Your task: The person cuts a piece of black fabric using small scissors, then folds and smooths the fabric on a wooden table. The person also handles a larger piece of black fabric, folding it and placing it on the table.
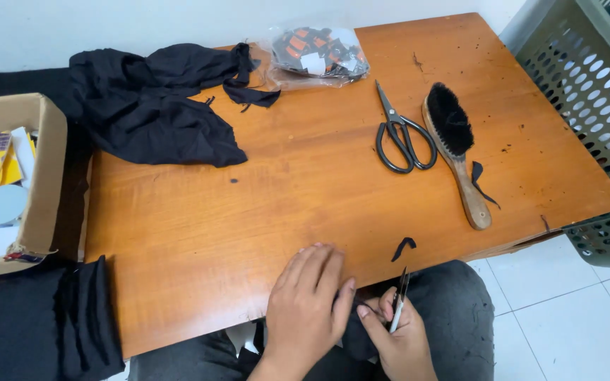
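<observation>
My left hand (310, 300) lies flat at the near edge of the wooden table (284, 183), its fingertips pressing a piece of black cloth (353, 331) that hangs down over my lap. My right hand (398, 337) sits just right of it below the table edge and grips a small thread snipper (399, 305) with its blades pointing up toward the edge. A small black fabric scrap (403, 247) lies on the table just above the snipper.
Black scissors (402, 137) and a wooden-handled brush (457, 152) lie at the right. A black garment (153, 99) is heaped at the back left, next to a clear bag of tags (317, 53). A cardboard box (19, 180) stands left, a grey perforated basket (587, 99) right.
</observation>
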